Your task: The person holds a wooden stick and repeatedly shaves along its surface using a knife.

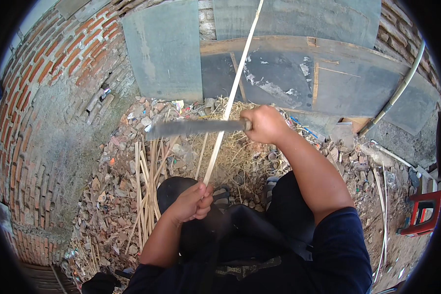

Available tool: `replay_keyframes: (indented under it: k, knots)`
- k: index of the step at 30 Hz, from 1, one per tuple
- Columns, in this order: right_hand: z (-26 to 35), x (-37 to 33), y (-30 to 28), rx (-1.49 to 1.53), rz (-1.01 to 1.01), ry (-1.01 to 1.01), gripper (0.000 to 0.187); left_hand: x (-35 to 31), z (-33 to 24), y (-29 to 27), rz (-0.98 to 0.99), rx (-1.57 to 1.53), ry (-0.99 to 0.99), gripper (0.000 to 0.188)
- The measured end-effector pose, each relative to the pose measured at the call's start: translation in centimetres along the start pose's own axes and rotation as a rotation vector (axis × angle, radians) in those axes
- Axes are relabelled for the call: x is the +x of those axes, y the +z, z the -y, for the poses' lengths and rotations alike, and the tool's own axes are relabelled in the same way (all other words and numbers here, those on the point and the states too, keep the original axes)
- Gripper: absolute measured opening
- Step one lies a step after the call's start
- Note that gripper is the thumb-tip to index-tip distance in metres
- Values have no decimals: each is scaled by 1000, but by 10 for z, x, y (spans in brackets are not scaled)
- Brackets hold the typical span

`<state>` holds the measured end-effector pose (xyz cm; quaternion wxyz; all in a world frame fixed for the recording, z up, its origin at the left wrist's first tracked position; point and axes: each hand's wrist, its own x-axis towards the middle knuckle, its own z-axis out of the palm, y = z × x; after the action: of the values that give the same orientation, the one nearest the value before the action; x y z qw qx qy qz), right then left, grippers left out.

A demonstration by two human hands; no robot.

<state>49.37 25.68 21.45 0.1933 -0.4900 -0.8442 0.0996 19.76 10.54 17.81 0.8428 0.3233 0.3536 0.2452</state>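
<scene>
Over rubble (pixel 110 196), fisted hands (pixel 265 125) hold knife (pixel 193 128) and strip (pixel 240 73) crosswise.

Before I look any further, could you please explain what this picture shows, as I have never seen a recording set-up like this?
Gladly. There is no robot here: these are a person's own bare hands. The single picture comes from the left of two wide fisheye cameras worn on the head, looking down, so edges bend and the rim is black.

The left hand grips the lower end of a long pale strip, which slants up and away. The right hand holds a long knife, its blade pointing left and crossing in front of the strip; I cannot tell whether they touch.

Below is rubble-strewn ground with straw-like shavings and more loose strips. A brick wall stands at left.
</scene>
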Motion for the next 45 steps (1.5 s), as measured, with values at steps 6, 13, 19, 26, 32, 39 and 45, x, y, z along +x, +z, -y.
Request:
replay_keyframes:
  k: [6, 13, 19, 26, 32, 39, 45]
  knots:
    - [-16, -7, -1, 47, -80, 68, 19, 1, 5, 8, -96, 80, 21, 37]
    - [-11, -5, -6, 65, -12, 82, 20, -13, 3, 16, -125, 153, 51, 35]
    - [-6, -12, -7, 27, -45, 9, 21, -22, 8, 8, -162, 173, 69, 36]
    - [-45, -9, -3, 90, -166, 116, 17, -33, 5, 16, -166, 272, 77, 37]
    - [-27, -13, -8, 110, -152, 111, 17, -37, 14, 11, -183, 217, 68, 34]
    - [-11, -10, -7, -11, 51, -84, 20, -33, 19, 15, -299, 478, 210, 37]
    - [-29, -12, 2, 227, -174, 97, 23, -38, 15, 12, -259, 342, 162, 37]
